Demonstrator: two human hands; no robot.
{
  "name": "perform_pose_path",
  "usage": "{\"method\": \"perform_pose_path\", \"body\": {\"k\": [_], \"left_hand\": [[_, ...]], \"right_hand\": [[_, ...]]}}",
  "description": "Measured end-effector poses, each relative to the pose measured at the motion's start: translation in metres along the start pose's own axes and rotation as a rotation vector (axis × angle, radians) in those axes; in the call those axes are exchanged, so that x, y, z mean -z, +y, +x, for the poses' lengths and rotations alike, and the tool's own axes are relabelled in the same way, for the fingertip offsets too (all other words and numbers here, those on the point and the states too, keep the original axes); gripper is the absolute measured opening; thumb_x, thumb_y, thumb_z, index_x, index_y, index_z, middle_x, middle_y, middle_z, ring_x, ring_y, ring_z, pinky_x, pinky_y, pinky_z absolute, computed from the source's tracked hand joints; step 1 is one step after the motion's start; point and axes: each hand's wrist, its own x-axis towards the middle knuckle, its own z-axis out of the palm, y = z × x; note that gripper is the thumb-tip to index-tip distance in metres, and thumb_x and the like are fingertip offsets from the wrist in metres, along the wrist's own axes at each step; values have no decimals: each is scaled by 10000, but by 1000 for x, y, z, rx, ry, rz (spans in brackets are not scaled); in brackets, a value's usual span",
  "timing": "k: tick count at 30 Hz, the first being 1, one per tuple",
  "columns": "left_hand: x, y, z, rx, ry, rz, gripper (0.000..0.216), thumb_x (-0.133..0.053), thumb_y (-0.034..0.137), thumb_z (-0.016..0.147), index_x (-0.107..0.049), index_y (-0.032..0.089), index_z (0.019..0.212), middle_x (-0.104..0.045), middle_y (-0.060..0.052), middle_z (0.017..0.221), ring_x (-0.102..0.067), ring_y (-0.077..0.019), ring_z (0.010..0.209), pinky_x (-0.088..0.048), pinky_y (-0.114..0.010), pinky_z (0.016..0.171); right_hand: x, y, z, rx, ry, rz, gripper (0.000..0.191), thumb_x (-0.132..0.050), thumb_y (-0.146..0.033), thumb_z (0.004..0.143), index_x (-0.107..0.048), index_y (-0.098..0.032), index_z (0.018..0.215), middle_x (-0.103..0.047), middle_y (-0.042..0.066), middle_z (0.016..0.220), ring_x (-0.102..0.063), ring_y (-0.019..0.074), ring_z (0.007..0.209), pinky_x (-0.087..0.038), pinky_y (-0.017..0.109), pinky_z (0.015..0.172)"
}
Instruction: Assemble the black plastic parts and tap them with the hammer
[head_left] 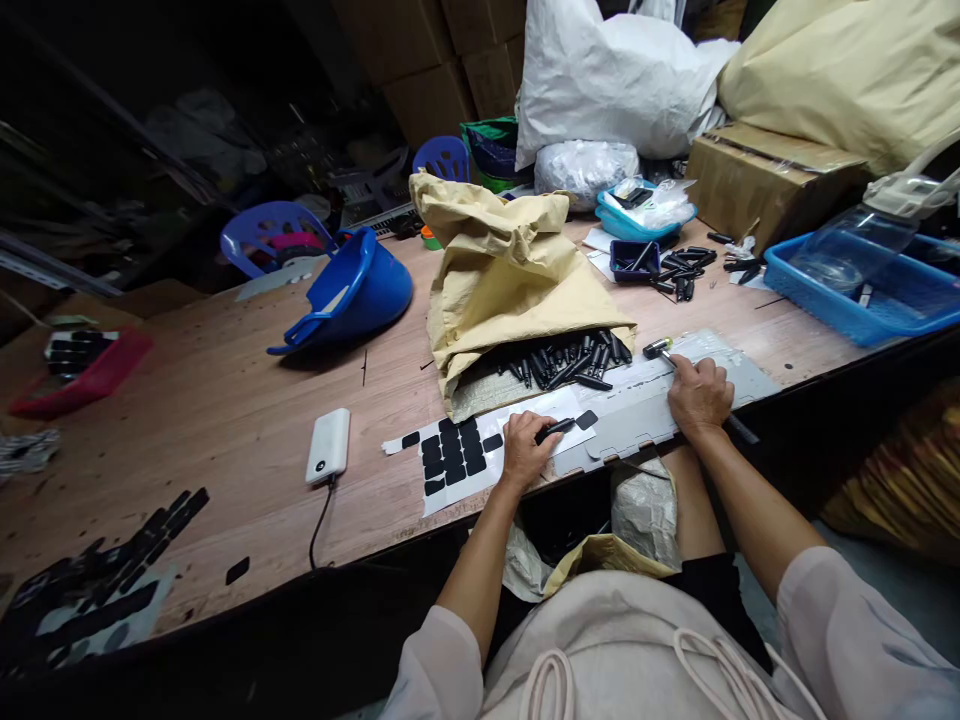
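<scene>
My left hand is closed on a small black tube-like piece whose tip points right, near a loose black patch. Under and beside this hand lies a white sheet bearing rows of rounded black patches. My right hand grips a small hammer, its head to the left and its handle end showing below the fist. That fist is over a grey board along the table's front edge. Just behind my left hand, many black pieces spill from an open tan sack.
A white power bank with a cable lies left on the wooden table. A blue tub rests tilted behind it. To the right stand a blue basket and a cardboard box. More black strips are at far left.
</scene>
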Motion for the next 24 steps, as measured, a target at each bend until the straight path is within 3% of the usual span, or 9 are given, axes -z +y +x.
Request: {"method": "perform_pose_path", "body": {"k": [7, 10, 13, 17, 24], "left_hand": [[-1, 1, 6, 18, 12, -54, 163, -792, 246, 870, -795, 282, 1029, -731, -16, 1027, -588, -237, 1069, -441, -419, 1021], [-1, 0, 7, 34, 4, -73, 172, -803, 235, 854, -798, 280, 1019, -729, -17, 1014, -588, -241, 1066, -454, -419, 1016], [-2, 0, 8, 45, -2, -80, 176, -812, 230, 845, -798, 281, 1013, -725, -15, 1009, -586, -240, 1057, -458, -414, 1010], [-3, -1, 10, 46, -15, -58, 175, -813, 243, 863, -794, 288, 1031, -711, -17, 994, -567, -238, 1037, -444, -404, 991], [-5, 1, 12, 69, -21, -44, 143, -823, 293, 875, -796, 282, 1016, -685, -18, 960, -545, -241, 1038, -420, -393, 977]], "right_hand": [[17, -9, -13, 4, 11, 228, 410, -496, -272, 1001, -736, -244, 1332, -617, 109, 977, -502, 237, 881, -365, 345, 742], [32, -33, -48, 159, -29, 502, 430, -450, -301, 1037, -699, -242, 1383, -678, 96, 1030, -604, 238, 945, -477, 349, 830], [41, -60, -88, 334, -168, 683, 392, -465, -324, 1054, -711, -275, 1356, -712, 65, 1022, -660, 215, 945, -527, 323, 837], [43, -81, -119, 463, -222, 590, 383, -475, -281, 1062, -732, -290, 1345, -671, 32, 889, -652, 178, 822, -497, 276, 721], [37, -80, -125, 590, -104, 479, 461, -443, -170, 1053, -702, -296, 1413, -627, 37, 863, -597, 177, 816, -477, 284, 761]]}}
